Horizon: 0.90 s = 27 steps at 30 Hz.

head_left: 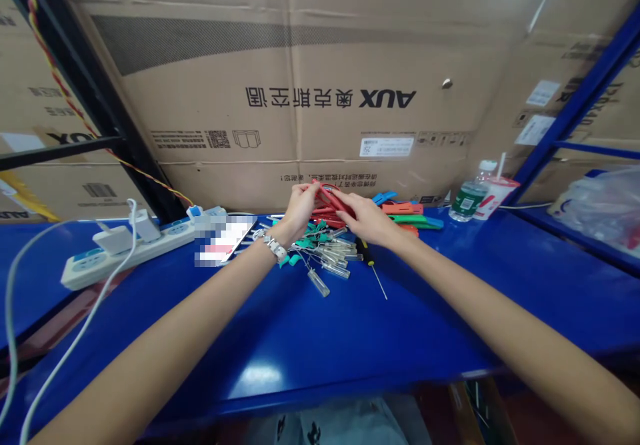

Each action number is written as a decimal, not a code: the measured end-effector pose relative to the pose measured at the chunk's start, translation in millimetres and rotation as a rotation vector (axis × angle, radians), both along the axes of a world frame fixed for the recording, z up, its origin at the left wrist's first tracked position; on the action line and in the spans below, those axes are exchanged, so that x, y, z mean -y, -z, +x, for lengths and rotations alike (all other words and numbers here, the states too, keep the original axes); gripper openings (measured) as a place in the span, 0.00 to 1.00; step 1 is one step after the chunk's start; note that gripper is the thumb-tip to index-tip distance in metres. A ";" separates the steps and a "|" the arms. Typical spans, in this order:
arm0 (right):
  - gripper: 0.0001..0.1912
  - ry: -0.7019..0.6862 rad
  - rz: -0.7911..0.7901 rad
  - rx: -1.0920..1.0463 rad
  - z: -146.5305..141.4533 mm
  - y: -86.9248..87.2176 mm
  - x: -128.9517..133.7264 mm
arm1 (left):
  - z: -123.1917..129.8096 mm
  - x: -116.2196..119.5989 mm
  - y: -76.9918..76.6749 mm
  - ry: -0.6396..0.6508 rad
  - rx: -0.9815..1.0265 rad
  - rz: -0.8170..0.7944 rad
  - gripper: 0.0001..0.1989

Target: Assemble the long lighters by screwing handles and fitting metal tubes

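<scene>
Well to the left of the left hand (pixel 303 206) I see a white power strip (pixel 125 260) with plugs in it, and nearer, just beside that wrist, a flat item (pixel 233 238) that is partly blurred out. I have the left fingers closed on a red piece (pixel 330 198), which sits between the two hands. Just below them I make out a pile of clear-handled tools (pixel 319 284) with teal parts (pixel 295 259). I have the right hand (pixel 367 217) gripping the red piece's nearer end. Just below it lies a black-and-yellow screwdriver (pixel 369 254); just to its right, a green tool (pixel 410 220); farther right, a bottle (pixel 467 202) and a cup (pixel 493 200).
</scene>
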State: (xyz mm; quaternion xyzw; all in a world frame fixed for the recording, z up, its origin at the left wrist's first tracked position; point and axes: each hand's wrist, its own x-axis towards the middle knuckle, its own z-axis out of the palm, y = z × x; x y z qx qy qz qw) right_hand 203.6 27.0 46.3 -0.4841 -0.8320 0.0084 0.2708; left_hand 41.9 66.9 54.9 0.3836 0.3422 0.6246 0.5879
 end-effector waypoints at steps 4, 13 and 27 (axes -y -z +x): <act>0.29 0.044 -0.065 0.088 28.3 -3.9 -34.8 | -38.3 -24.7 7.3 -0.022 -0.455 0.113 0.05; 0.20 0.083 -0.092 0.359 41.9 7.9 -86.5 | -106.7 -78.1 34.0 0.070 -1.431 0.551 0.04; 0.26 -0.027 -0.021 0.322 -4.0 24.4 -84.9 | -87.4 -90.4 30.9 0.188 -1.968 0.673 0.11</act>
